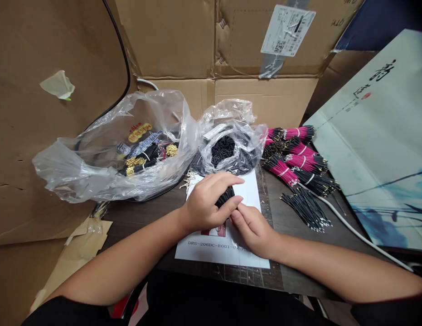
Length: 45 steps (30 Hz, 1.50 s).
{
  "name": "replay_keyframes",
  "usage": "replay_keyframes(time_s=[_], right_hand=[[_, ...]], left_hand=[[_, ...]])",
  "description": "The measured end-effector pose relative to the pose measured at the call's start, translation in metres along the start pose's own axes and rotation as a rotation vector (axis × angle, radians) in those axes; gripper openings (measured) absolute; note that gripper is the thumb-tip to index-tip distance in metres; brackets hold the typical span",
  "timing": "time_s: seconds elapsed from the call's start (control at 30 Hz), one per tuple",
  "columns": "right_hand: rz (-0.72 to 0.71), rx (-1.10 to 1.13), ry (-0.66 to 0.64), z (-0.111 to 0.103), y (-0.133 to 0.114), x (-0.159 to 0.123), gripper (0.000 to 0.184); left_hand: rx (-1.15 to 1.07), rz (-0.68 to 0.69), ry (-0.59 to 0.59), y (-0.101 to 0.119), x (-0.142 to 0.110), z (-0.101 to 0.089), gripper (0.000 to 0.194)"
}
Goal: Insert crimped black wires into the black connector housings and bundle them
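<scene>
My left hand point(211, 199) curls round a bundle of short black pieces point(225, 197), most of it hidden by the fingers. My right hand point(253, 228) is pinched closed just beside the left thumb; what its fingertips hold, if anything, is hidden. Both hands are over a white printed sheet point(193, 251) on the dark table. Behind them, a clear plastic bag point(246, 156) lies open, with many small black tube-like pieces point(223, 151) inside.
At left, a larger clear bag point(68, 170) contains black wire bundles with gold ends point(143, 159). Pink and black wire bundles point(302, 160) lie at right, near loose black wires point(306, 208) and a white cable point(353, 237). Cardboard point(170, 40) stands behind; a pale printed panel point(377, 136) leans right.
</scene>
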State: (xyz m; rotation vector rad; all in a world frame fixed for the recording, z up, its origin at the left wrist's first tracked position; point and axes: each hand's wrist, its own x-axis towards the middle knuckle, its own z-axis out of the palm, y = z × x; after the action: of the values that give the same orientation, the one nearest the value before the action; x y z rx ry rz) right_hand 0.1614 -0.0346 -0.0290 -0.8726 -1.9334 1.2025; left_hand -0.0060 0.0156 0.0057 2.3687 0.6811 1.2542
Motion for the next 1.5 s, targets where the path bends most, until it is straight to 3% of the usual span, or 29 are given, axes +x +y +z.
replay_keyframes(time_s=[0.2, 0.3, 0.37, 0.47, 0.53, 0.67, 0.77, 0.97, 1.37, 1.5], right_hand=[[0.01, -0.038, -0.031, -0.004, -0.004, 0.0, 0.028], [0.041, -0.128, -0.025, -0.006, -0.007, -0.001, 0.027], [0.08, -0.241, -0.002, -0.01, -0.011, -0.004, 0.027], [0.18, -0.524, 0.033, -0.023, -0.014, -0.015, 0.03], [0.269, -0.777, 0.054, -0.035, -0.015, -0.029, 0.029], [0.491, -1.322, 0.111, -0.061, -0.007, -0.063, 0.026], [0.621, -1.559, 0.088, -0.07, 0.0, -0.083, 0.025], [0.637, -1.63, 0.045, -0.065, 0.001, -0.088, 0.025], [0.659, -1.599, -0.048, -0.063, -0.024, -0.083, 0.019], [0.602, -1.543, -0.032, -0.065, -0.027, -0.09, 0.038]], left_hand=[[0.003, 0.001, 0.001, 0.0, -0.003, 0.005, 0.017], [-0.024, -0.023, -0.024, -0.001, -0.004, 0.005, 0.022], [-0.068, -0.038, -0.073, -0.001, -0.004, 0.003, 0.037], [-0.134, -0.058, -0.06, -0.003, -0.003, -0.003, 0.068], [-0.142, -0.073, 0.017, -0.005, -0.002, -0.007, 0.076], [-0.061, -0.074, 0.107, -0.007, 0.001, -0.013, 0.068], [-0.03, -0.075, 0.105, -0.007, 0.002, -0.013, 0.059], [-0.038, -0.084, 0.065, -0.009, 0.001, -0.008, 0.043], [-0.028, -0.114, 0.045, -0.011, 0.003, -0.011, 0.037], [-0.026, -0.12, 0.024, -0.012, 0.002, -0.012, 0.038]])
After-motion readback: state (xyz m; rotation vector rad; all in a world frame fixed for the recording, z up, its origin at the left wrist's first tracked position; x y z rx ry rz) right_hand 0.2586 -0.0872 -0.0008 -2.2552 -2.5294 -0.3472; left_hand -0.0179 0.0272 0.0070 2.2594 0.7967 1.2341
